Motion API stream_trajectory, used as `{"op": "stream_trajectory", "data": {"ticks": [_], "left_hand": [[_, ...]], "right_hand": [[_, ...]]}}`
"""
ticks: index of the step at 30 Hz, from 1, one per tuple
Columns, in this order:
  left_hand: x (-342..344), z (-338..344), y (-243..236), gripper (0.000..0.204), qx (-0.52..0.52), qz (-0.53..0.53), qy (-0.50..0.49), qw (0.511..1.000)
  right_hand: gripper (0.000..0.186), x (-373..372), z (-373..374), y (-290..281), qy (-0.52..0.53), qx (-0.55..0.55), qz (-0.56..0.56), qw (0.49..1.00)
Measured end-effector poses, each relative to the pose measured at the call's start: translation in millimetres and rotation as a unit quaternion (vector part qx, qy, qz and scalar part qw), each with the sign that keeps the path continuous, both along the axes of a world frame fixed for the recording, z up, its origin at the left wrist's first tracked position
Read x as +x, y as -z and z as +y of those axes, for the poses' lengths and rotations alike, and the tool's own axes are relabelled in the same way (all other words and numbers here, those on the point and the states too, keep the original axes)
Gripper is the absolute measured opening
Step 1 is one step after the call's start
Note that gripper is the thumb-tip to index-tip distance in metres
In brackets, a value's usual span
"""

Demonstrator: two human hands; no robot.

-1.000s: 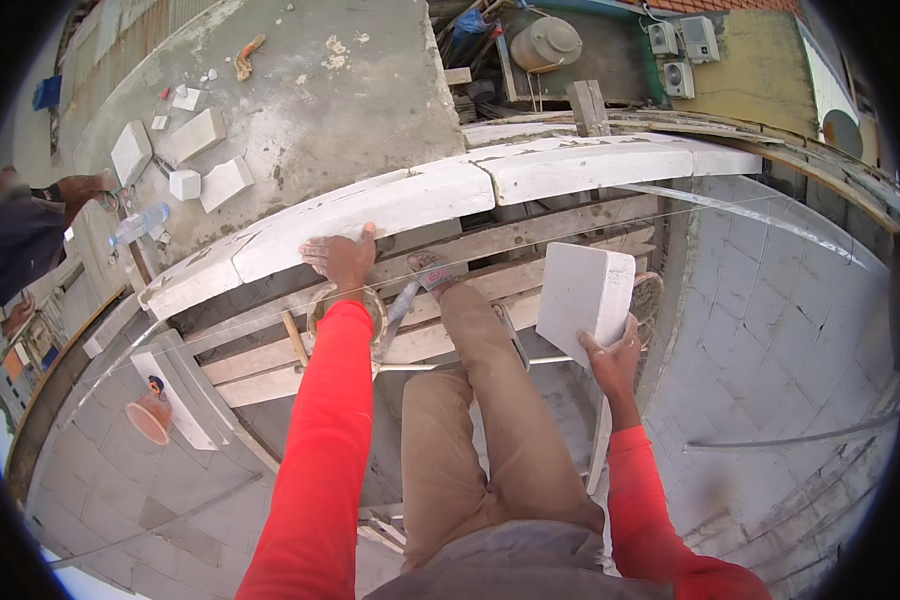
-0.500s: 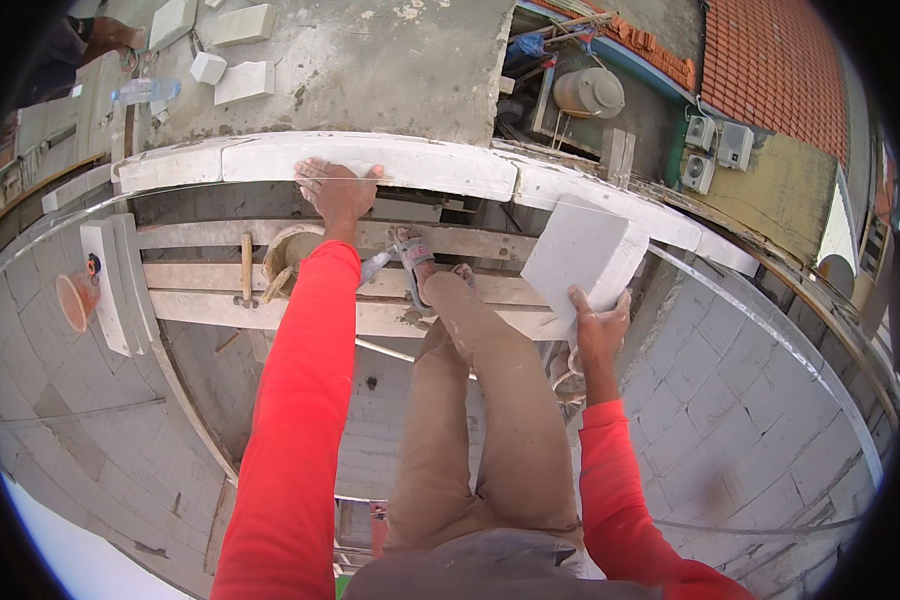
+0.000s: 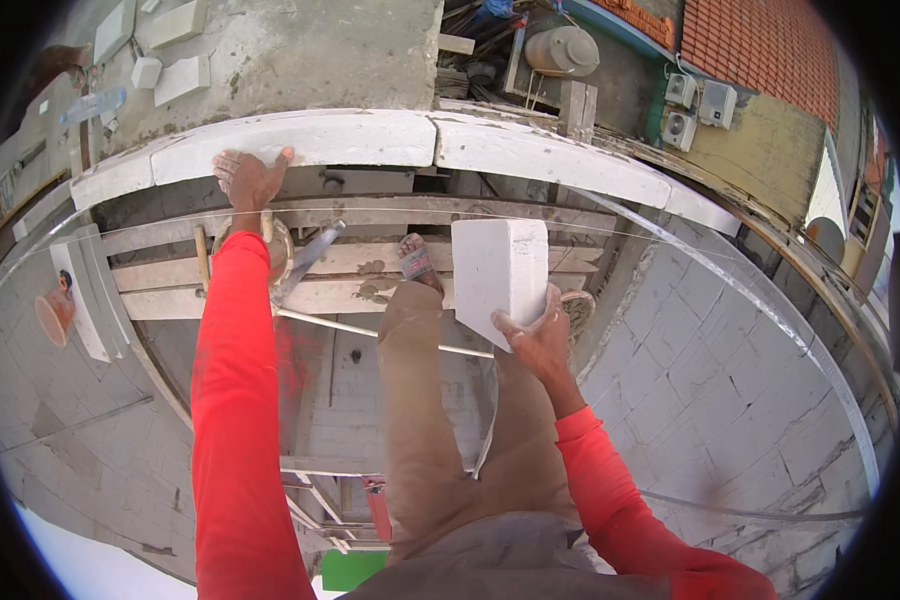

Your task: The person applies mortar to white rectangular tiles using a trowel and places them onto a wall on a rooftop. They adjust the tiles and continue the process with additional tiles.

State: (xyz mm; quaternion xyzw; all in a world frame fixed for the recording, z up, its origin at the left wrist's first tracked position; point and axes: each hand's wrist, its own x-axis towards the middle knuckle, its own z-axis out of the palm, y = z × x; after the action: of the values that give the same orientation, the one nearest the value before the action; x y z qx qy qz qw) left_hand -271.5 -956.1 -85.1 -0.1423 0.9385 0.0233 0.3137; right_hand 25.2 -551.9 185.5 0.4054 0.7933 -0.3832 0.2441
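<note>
My right hand grips a white lightweight block by its lower near corner, holding it raised in front of my legs. My left hand is open, fingers spread, resting against the near face of a course of white blocks that crosses the view. Just below that hand, partly hidden by my left sleeve, sits a round bucket with a stick-like handle in it. A clear plastic bottle lies beside the bucket. A thin string line stretches across, passing near the left wrist.
My sandalled foot stands on scaffold planks with gaps between them. More white blocks and a bottle lie on the concrete slab beyond. An orange bucket and upright blocks are at left. Grey block walls flank both sides.
The view has shifted right along the wall. My right hand has brought the white block leftward, away from the wall and in front of my legs. My left hand stays against the block course.
</note>
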Motion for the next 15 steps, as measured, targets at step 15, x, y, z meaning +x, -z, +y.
{"op": "stream_trajectory", "data": {"ticks": [15], "left_hand": [[-14, -11, -6, 0.149, 0.115, -0.112, 0.008, 0.987]], "right_hand": [[0.097, 54, 23, 33, -0.21, -0.014, -0.071, 0.975]]}}
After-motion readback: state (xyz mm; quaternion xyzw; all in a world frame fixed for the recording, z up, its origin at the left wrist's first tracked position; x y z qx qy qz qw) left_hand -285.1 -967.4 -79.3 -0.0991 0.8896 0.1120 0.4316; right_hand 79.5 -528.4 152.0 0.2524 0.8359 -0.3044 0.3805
